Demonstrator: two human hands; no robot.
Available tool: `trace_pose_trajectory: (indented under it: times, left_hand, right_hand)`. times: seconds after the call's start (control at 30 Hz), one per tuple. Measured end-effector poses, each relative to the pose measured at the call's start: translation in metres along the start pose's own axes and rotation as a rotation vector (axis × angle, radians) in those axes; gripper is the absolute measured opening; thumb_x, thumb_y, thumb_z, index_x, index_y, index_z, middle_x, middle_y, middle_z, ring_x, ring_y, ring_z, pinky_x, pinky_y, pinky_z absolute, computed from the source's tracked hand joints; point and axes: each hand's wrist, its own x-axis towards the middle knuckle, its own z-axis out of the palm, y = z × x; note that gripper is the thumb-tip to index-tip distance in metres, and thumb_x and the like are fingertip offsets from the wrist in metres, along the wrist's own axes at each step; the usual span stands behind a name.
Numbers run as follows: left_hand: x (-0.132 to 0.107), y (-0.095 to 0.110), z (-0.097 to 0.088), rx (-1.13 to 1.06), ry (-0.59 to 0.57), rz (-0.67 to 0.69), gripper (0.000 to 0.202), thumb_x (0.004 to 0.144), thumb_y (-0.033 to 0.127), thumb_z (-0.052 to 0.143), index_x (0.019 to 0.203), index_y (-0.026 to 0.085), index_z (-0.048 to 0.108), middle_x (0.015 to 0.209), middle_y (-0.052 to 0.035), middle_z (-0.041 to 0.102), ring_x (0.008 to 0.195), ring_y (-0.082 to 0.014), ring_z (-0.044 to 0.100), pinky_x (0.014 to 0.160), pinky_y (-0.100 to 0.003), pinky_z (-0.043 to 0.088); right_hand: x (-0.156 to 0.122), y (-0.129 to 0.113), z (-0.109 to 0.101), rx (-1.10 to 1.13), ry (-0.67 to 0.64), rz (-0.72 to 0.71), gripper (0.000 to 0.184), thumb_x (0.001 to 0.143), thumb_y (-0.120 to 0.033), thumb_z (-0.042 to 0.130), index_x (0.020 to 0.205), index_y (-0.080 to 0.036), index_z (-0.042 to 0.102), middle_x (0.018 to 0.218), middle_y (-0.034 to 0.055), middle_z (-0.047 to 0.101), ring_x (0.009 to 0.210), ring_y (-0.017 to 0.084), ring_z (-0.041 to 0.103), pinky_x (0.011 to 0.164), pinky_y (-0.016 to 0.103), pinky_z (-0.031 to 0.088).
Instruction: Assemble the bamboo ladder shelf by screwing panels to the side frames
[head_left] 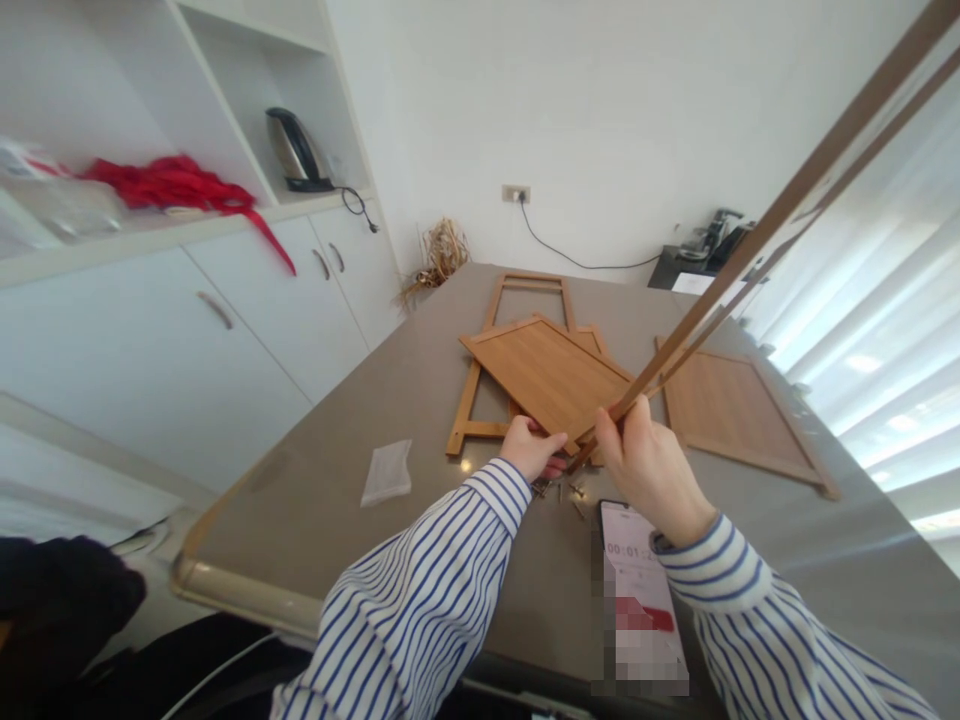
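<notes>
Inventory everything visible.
table: 1, grey, centre
cabinet: 1, white, left
kettle: 1, silver, cabinet
fabric: 1, red, cabinet
stalks: several, tan, behind table
outlet: 1, beige, wall
equipment: several, black, far right
curtain: 1, white, right
open frame: 1, brown, table
centre panel: 1, brown, over open frame
right panel: 1, brown, table right
held frame: 1, brown, upper right
fasteners: several, metallic, table
bag: 1, translucent, table left
phone: 1, black, table front
sleeves: 2, blue-striped, foreground
left hand: 1, bare, near centre panel
right hand: 1, bare, on held frame

wooden frame (739, 262): cut off upper right | phone (632, 560): lower screen blurred | metal fittings (577, 491): too small to identify
</notes>
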Motion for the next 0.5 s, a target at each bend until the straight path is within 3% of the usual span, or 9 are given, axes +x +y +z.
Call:
trace_pose_trajectory:
  times: [0.27,0.5]
  left_hand:
    - [-0.004,-0.009,0.005,-0.132,-0.015,0.054,0.042,0.075,0.022,0.066,0.094,0.020,0.029,0.068,0.0027,0.060,0.050,-0.0113,0.062,0.054,-0.029,0.055]
    - [-0.006,-0.016,0.009,-0.094,0.018,0.074,0.044,0.073,0.022,0.068,0.097,0.018,0.031,0.064,0.0007,0.061,0.052,-0.0133,0.062,0.052,-0.028,0.054]
  right_hand:
    - [0.002,0.003,-0.002,-0.001,-0.017,-0.047,0.027,0.090,-0.040,0.032,0.095,-0.015,0.041,0.064,0.0039,0.060,0.050,0.017,0.058,0.044,0.024,0.028]
    - [0.002,0.004,-0.002,0.015,-0.019,-0.062,0.027,0.090,-0.040,0.033,0.095,-0.015,0.041,0.063,0.0045,0.060,0.051,0.019,0.058,0.044,0.024,0.029]
